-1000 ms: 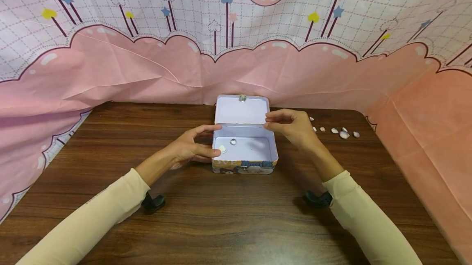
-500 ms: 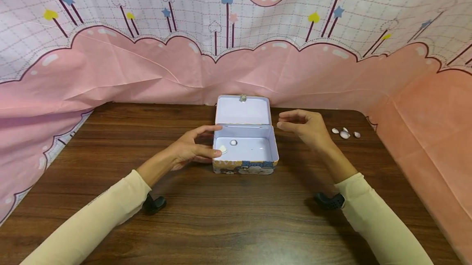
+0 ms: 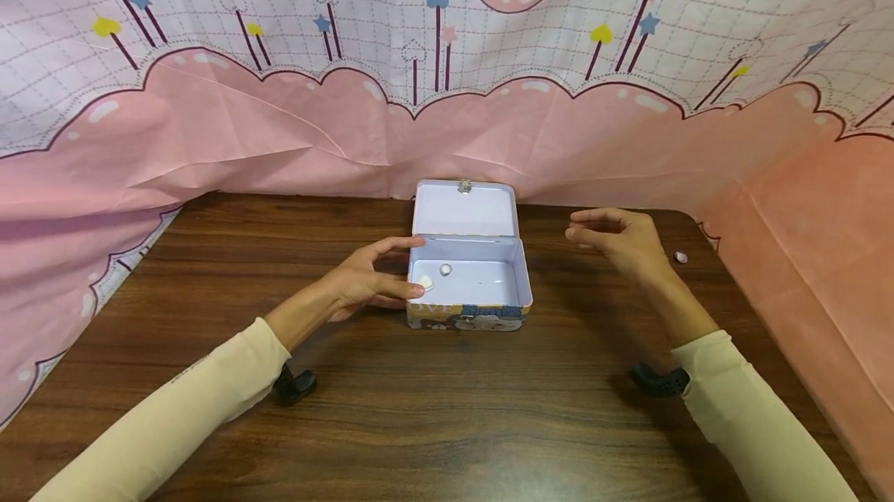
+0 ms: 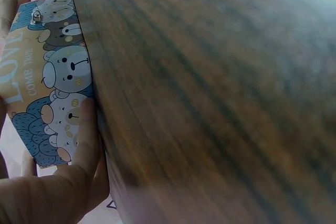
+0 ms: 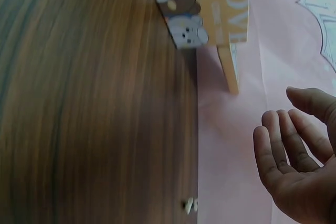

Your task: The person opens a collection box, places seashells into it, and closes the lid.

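Note:
The tin box [image 3: 469,317], printed with cartoon bears, stands at the middle back of the table with its lid [image 3: 466,209] raised. My left hand [image 3: 359,277] grips the box's left end, thumb over the front corner and index finger at the back rim. A pale seashell [image 3: 426,282] lies near that thumb inside the box, with a small round whitish shell [image 3: 445,269] behind it. My right hand [image 3: 625,242] is above the table right of the box, fingers loosely bent and nothing between them. A small seashell [image 3: 680,257] lies beyond its wrist; other shells are hidden behind the hand.
Under everything is a dark wooden table [image 3: 447,409]. A pink and white printed cloth [image 3: 279,137] hangs along its back, and more cloth runs down the right side. Small pale shells [image 5: 190,205] show near the table edge in the right wrist view.
My right hand has moved right from the box's rim, covering most of the seashells on the table. The left hand stays on the box, and the shells inside have not moved.

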{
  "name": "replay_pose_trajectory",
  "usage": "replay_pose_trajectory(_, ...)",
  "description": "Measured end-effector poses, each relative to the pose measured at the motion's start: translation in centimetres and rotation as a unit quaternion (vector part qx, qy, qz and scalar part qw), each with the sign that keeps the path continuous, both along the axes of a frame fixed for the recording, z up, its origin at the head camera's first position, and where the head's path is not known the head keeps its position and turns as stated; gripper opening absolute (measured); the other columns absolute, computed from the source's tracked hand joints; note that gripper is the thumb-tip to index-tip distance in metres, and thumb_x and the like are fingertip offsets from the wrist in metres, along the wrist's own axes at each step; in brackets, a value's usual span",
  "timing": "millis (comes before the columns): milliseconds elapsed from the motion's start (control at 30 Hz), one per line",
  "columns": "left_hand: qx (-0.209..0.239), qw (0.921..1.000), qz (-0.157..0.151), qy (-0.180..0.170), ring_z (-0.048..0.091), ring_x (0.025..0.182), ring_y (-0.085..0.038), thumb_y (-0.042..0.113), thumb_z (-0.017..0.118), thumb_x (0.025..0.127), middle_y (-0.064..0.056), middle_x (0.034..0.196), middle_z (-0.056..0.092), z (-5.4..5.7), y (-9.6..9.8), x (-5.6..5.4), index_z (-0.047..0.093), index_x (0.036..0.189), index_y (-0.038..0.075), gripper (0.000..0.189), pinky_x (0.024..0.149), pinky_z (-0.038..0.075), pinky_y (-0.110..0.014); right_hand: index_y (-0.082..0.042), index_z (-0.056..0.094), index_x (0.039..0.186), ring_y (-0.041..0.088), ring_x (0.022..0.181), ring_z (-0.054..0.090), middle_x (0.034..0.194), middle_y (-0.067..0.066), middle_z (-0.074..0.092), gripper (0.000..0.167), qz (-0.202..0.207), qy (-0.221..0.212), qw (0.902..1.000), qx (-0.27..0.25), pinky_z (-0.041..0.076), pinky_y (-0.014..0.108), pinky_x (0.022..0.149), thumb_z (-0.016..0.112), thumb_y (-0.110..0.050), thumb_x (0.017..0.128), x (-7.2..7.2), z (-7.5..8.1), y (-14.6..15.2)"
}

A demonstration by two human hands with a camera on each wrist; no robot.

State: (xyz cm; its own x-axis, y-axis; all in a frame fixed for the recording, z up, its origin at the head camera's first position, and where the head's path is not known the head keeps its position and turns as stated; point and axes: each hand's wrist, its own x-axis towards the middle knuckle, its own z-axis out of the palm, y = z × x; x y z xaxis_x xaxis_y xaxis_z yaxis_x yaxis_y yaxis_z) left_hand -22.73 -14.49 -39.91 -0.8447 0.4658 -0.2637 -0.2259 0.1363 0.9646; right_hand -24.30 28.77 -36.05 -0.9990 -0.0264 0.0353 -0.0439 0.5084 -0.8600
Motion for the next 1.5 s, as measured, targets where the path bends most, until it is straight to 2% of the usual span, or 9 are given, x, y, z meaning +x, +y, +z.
replay_pose_trajectory(100, -0.002, 1.0, -0.001, 0.0, 0.058, 0.15, -0.047, 0.003, 0.09, 0.095, -0.019, 0.18, 0.027, 0.0, 0.1, -0.1, 0.048, 0.172, 0.027, 0.092, 0.109, 0.068, -0.053, -0.009, 0.077, 0.142, 0.004, 0.096, 0.08, 0.103, -0.028, 0.077, 0.053, -0.008, -0.005, 0.9999, 0.014, 0.07, 0.024, 0.087, 0.086, -0.043, 0.102, 0.0, -0.1, 1.1)
replay_pose_trajectory(167, -0.002, 1.0, -0.001, 0.0, 0.064, 0.143, -0.045, 0.003, 0.09, 0.095, -0.019, 0.179, 0.027, 0.0, 0.1, -0.1, 0.048, 0.172, 0.028, 0.091, 0.108, 0.068, -0.053, -0.008, 0.075, 0.144, 0.002, 0.093, 0.08, 0.099, -0.028, 0.078, 0.057, -0.014, -0.013, 0.9997, 0.015, 0.054, 0.035, 0.127, 0.086, -0.045, 0.102, -0.2, -0.4, 1.9)
replay_pose_trajectory(200, -0.002, 1.0, -0.002, 0.0, 0.067, 0.138, -0.043, 0.002, 0.09, 0.095, -0.019, 0.179, 0.028, 0.0, 0.1, -0.1, 0.048, 0.172, 0.028, 0.091, 0.108, 0.068, -0.053, -0.008, 0.074, 0.145, -0.001, 0.091, 0.079, 0.096, -0.03, 0.079, 0.06, -0.019, -0.02, 0.9994, 0.021, 0.029, 0.051, 0.144, 0.086, -0.047, 0.102, -0.3, -0.6, 2.3)
replay_pose_trajectory(333, -0.003, 1.0, -0.003, 0.002, 0.073, 0.125, -0.035, 0.003, 0.09, 0.095, -0.02, 0.177, 0.029, 0.0, 0.1, 0.1, 0.048, 0.172, 0.027, 0.09, 0.108, 0.068, -0.053, -0.007, 0.071, 0.149, -0.006, 0.088, 0.077, 0.09, -0.032, 0.08, 0.063, -0.026, -0.043, 0.9986, 0.017, 0.02, 0.055, 0.147, 0.084, -0.048, 0.103, -1.0, -1.6, 3.8)
replay_pose_trajectory(400, -0.003, 1.0, -0.003, 0.002, 0.074, 0.122, -0.033, 0.003, 0.09, 0.095, -0.021, 0.177, 0.03, 0.1, 0.2, 0.1, 0.048, 0.172, 0.026, 0.09, 0.108, 0.068, -0.053, -0.006, 0.069, 0.151, -0.005, 0.092, 0.077, 0.093, -0.034, 0.079, 0.063, -0.026, -0.053, 0.9979, 0.026, 0.063, 0.03, 0.113, 0.082, -0.047, 0.105, -1.3, -2.1, 4.5)
replay_pose_trajectory(467, -0.004, 1.0, -0.004, 0.002, 0.074, 0.122, -0.034, 0.003, 0.09, 0.096, -0.021, 0.177, 0.03, 0.1, 0.2, 0.1, 0.048, 0.172, 0.026, 0.09, 0.108, 0.068, -0.053, -0.004, 0.069, 0.151, -0.002, 0.093, 0.078, 0.099, -0.031, 0.079, 0.063, -0.026, -0.056, 0.9974, 0.036, 0.064, 0.016, 0.085, 0.081, -0.046, 0.105, -1.5, -2.5, 5.2)
replay_pose_trajectory(733, -0.005, 1.0, -0.006, 0.004, 0.073, 0.124, -0.035, 0.004, 0.089, 0.096, -0.021, 0.176, 0.032, 0.1, 0.3, 0.1, 0.047, 0.172, 0.025, 0.09, 0.108, 0.068, -0.054, 0.002, 0.065, 0.153, -0.002, 0.096, 0.077, 0.136, 0.004, 0.075, 0.063, -0.016, -0.084, 0.9958, 0.033, 0.069, 0.023, 0.09, 0.084, -0.035, 0.106, -2.4, -4.0, 7.1)
replay_pose_trajectory(967, -0.005, 1.0, -0.005, 0.0, 0.07, 0.132, -0.039, 0.005, 0.09, 0.095, -0.021, 0.177, 0.03, -0.1, 0.2, 0.2, 0.049, 0.171, 0.027, 0.089, 0.109, 0.068, -0.054, 0.011, 0.058, 0.156, -0.006, 0.093, 0.076, 0.105, -0.018, 0.084, 0.062, 0.011, -0.097, 0.9952, -0.005, 0.069, 0.023, 0.087, 0.08, -0.021, 0.108, -4.0, -5.7, 8.1)
replay_pose_trajectory(1500, -0.007, 0.9999, -0.006, 0.004, 0.067, 0.137, -0.043, 0.006, 0.089, 0.096, -0.022, 0.179, 0.028, 0.2, 0.0, 0.1, 0.047, 0.172, 0.027, 0.09, 0.109, 0.067, -0.054, 0.005, 0.061, 0.157, -0.002, 0.092, 0.072, 0.102, -0.019, 0.083, 0.064, 0.017, -0.142, 0.9882, 0.055, 0.064, 0.017, 0.084, 0.084, -0.025, 0.104, -5.4, -5.2, 8.2)
